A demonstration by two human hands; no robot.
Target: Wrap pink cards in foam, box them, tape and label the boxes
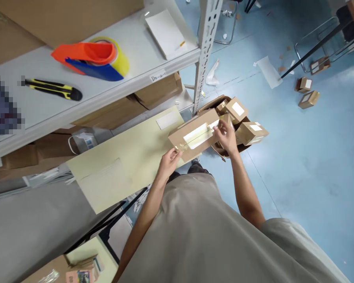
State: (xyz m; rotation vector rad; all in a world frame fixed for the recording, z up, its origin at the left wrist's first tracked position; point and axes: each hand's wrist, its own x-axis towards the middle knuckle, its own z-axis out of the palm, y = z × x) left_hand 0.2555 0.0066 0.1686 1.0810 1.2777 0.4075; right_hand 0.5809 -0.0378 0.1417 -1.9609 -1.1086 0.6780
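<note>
A long brown cardboard box [177, 137] lies tilted over the right end of the pale yellow tabletop [135, 157]. On its upward face sits a white label [196, 136], with shiny clear tape running lengthwise over it. My left hand [168, 163] grips the box's near left corner, thumb and fingers closed. At the other end, my right hand [226, 137] has its thumb and fingers closed by the label's right edge. Whether they pinch the label, the tape or only the box there, I cannot make out.
Beyond the box, an open carton [221, 153] on the blue floor holds several small labelled boxes. The shelf [141, 67] at left carries a tape dispenser [91, 59], a box cutter [53, 89] and white paper [166, 33]. A perforated post [205, 51] rises beside it.
</note>
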